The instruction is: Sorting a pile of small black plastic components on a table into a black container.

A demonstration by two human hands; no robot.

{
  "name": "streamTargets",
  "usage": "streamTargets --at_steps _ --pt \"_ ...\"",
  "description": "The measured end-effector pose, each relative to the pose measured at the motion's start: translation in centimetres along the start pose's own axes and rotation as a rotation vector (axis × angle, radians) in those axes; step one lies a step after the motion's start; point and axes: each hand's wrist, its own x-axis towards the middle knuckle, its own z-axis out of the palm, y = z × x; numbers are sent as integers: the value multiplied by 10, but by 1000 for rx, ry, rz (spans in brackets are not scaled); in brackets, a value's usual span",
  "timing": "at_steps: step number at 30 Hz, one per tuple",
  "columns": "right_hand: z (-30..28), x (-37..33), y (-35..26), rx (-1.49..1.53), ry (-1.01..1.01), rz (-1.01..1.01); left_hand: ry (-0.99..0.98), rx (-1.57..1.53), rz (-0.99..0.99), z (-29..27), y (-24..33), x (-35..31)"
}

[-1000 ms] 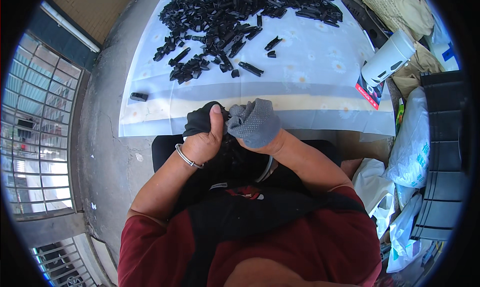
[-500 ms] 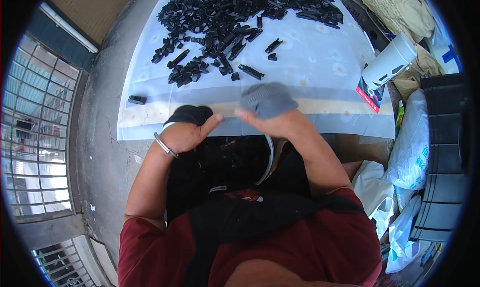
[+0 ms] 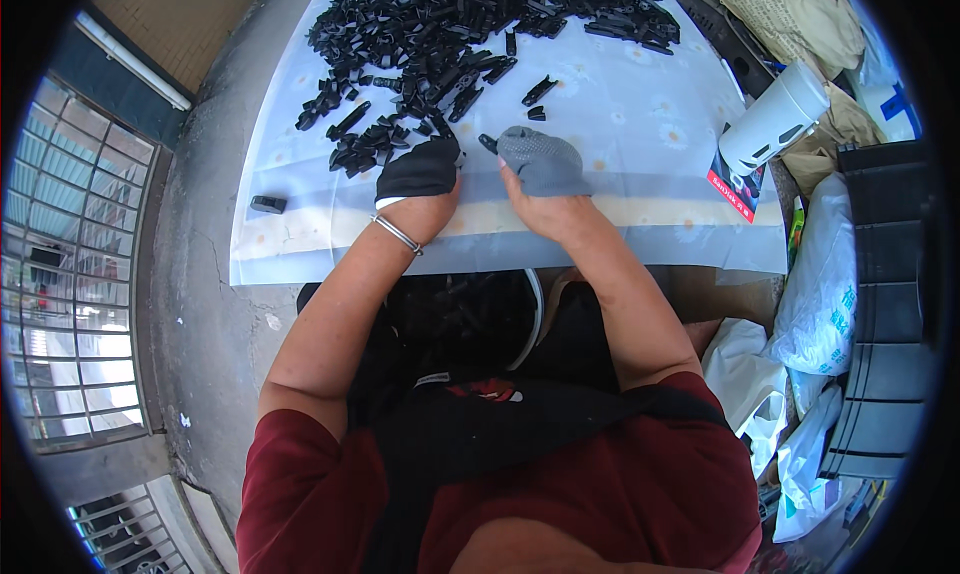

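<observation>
My left hand (image 3: 420,179), in a black covering with a white edge, lies at the near edge of a pile of small black plastic pieces (image 3: 362,149). Its fingers are curled, and the dark covering hides whatever is in them. To its right, my right hand (image 3: 543,164) wears a grey knitted covering. Its thumb and fingers are closed on a long black plastic piece (image 3: 487,143), whose end sticks out to the left. Just beyond lie another long black piece (image 3: 540,90) and a short one (image 3: 537,113).
A white flowered cloth (image 3: 650,189) covers the table. One black piece (image 3: 268,204) sits alone at left. At right stand a white cylinder (image 3: 775,119) on a red card (image 3: 732,189), plastic bags (image 3: 820,284) and a black crate (image 3: 885,314). A dark container (image 3: 460,319) is at my lap.
Both hands have moved from the table's near edge forward to the black pieces. My right hand has closed on the long piece, which lay loose before.
</observation>
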Motion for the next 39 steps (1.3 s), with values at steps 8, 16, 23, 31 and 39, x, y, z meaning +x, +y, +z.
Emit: streamTargets --at_steps 8,16,23,31,39 --pt "10 -7 -27 18 29 -156 -157 -613 -349 -33 16 -21" --pt "-2 -6 -7 67 12 -116 -90 -605 -460 -39 3 -45" --pt "18 9 -27 -72 -56 102 -59 -628 -560 -39 -7 -49" --pt "28 16 -17 -49 -204 125 -157 -1094 -800 -54 1 -51" --pt "26 19 -28 -104 -32 135 9 -648 -622 -45 -18 -57"
